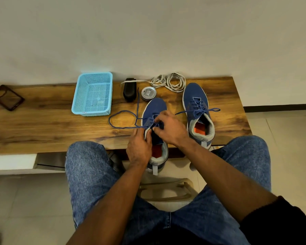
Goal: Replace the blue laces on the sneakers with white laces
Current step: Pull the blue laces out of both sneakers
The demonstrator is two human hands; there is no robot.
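Seated at a wooden bench point(42, 124) running across mid-frame; denim-clad knees at lower left and lower right.

Near sneaker point(155, 110) at frame centre, toe pointing up-frame, heel overhanging the bench's near edge. Left hand point(139, 147) curled against the left side of the throat, fingers bent round the eyelet edge; fingertips partly hidden, exact purchase not discernible. Right hand point(170, 129) laid over the lacing from the right, fingers curled narrow, pinching the blue lace point(121, 119) at the eyelets. Both hands blocking sight of the upper eyelets and tongue. Loosened lace trailing left of centre in a wide loop on the wood, one end running up-frame toward the black item.

Second sneaker point(197, 110) just right of centre, upright, fully laced in blue, bow ends spread to either side, orange insole visible.

White laces point(168, 82) coiled loose at the far bench edge, above and between the two shoes, one strand stretching left over a black brush-like item point(129, 90). Round tin point(148, 93) just right of that item, touching distance from the near sneaker's toe. Light-blue mesh basket point(93, 94) left of centre. Dark transparent phone case point(6, 97) at far left.

Plastic stool point(166, 190) showing between the knees, below the bench.
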